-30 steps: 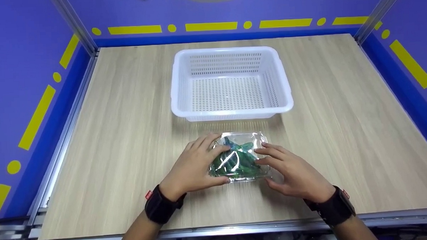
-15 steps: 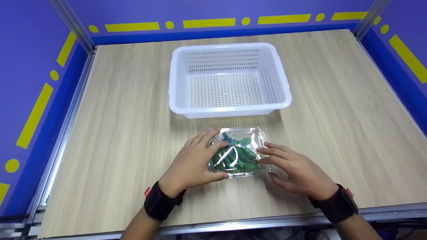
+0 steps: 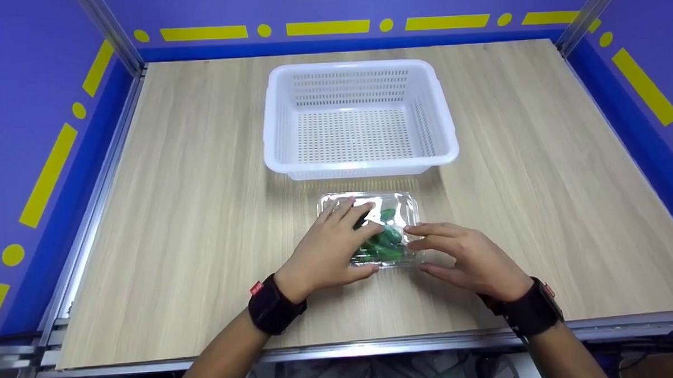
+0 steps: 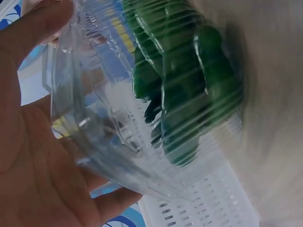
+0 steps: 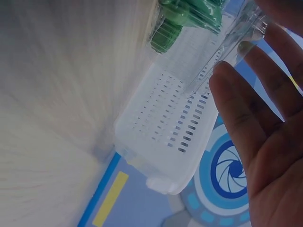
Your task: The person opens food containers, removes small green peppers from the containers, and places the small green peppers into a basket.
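A clear plastic clamshell box point(image 3: 397, 205) of green vegetables point(image 3: 386, 242) lies on the wooden table, just in front of a white basket. My left hand point(image 3: 335, 242) lies over the box's left half, with its fingers spread across the lid and its thumb at the near edge. In the left wrist view the palm point(image 4: 28, 156) and fingers wrap around the box point(image 4: 109, 118). My right hand point(image 3: 462, 256) is at the box's right side, its straight fingers touching that edge. The right wrist view shows those fingers point(image 5: 236, 113) beside the box corner point(image 5: 213, 52).
The white perforated basket point(image 3: 361, 169), with nothing in it, stands mid-table behind the box and also shows in the right wrist view point(image 5: 170, 137). Blue walls with yellow marks enclose the table on three sides. A metal rail point(image 3: 375, 349) runs along the near edge.
My left hand has slid right and further over the box lid, covering more of the vegetables. The right hand has stayed at the box's right edge.
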{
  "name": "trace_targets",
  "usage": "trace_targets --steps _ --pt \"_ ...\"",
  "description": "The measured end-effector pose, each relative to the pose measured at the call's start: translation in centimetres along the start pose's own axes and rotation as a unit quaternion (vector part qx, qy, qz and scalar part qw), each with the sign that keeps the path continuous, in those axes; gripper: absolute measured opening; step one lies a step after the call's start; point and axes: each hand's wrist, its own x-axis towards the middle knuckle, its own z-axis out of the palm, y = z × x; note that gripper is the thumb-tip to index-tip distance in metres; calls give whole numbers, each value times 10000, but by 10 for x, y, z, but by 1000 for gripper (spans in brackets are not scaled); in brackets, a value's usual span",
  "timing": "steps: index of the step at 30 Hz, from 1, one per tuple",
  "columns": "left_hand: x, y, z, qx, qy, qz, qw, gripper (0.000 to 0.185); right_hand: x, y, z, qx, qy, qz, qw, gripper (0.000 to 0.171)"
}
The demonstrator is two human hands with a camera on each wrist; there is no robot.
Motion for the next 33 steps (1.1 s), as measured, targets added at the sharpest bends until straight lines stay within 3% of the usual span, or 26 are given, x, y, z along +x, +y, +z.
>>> trace_targets --steps 11,18,27,33 --pt "10 17 3 1006 264 230 9943 47 4 -2 3 10 201 10 9998 35" --pt "16 31 9 1558 631 472 9846 42 5 -2 4 35 256 -36 9997 32" --pt "17 33 13 1844 717 840 9766 35 10 -5 10 -260 434 -237 9984 29" --pt "16 28 18 1935 1003 1022 9706 31 15 -12 22 -1136 769 -544 9891 35"
